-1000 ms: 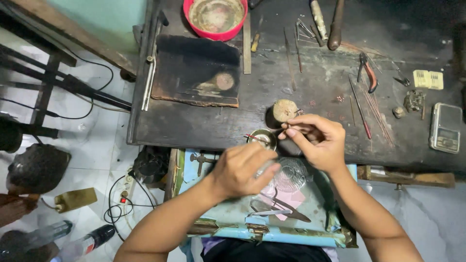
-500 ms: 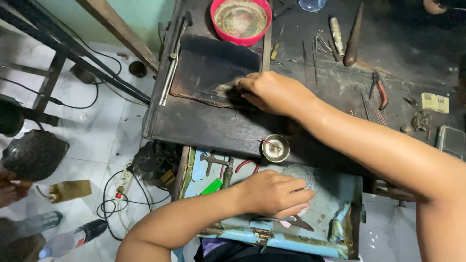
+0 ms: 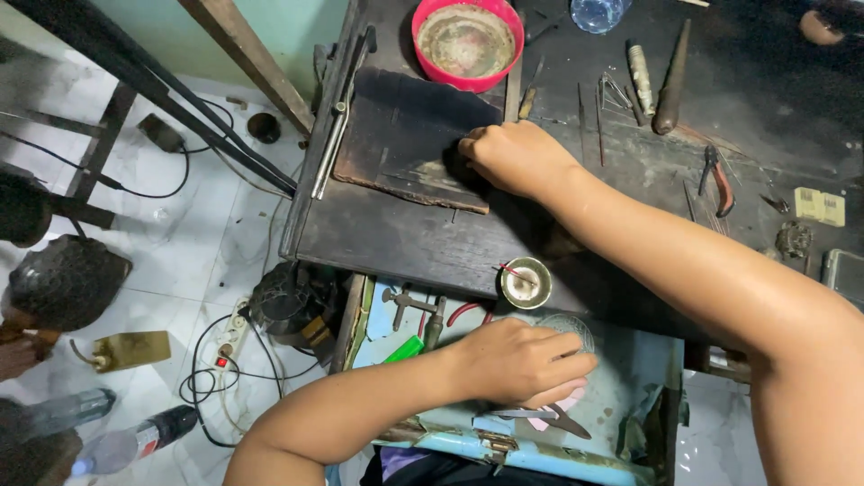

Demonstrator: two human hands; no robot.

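So over on the far left we've got the tiled floor (image 3: 180, 261) with a tangle of black cables (image 3: 211, 378), a power strip (image 3: 229, 337) and a couple of plastic bottles (image 3: 126, 441) lying down near the bottom corner. Moving in, our left hand (image 3: 517, 360) is resting palm-down in the open light-blue drawer (image 3: 630, 378), fingers stretched out fairly flat and together; we can't tell if there's anything pinched underneath. Just below it in the drawer sit a pair of metal tweezers (image 3: 540, 416), and to its left a green lighter (image 3: 405, 349). Right above that hand, on the edge of the dark workbench (image 3: 396, 243), there's a small round metal dish (image 3: 526, 282). Further up, our right hand (image 3: 517, 157) is curled into a loose fist, fingertips pressed down at the right edge of the dark charred board (image 3: 409, 135), and whatever it may be gripping is hidden. Behind the board sits a red bowl (image 3: 468, 40). Off to the right lie a wooden-handled tool (image 3: 670, 76) and red-handled pliers (image 3: 720, 180).
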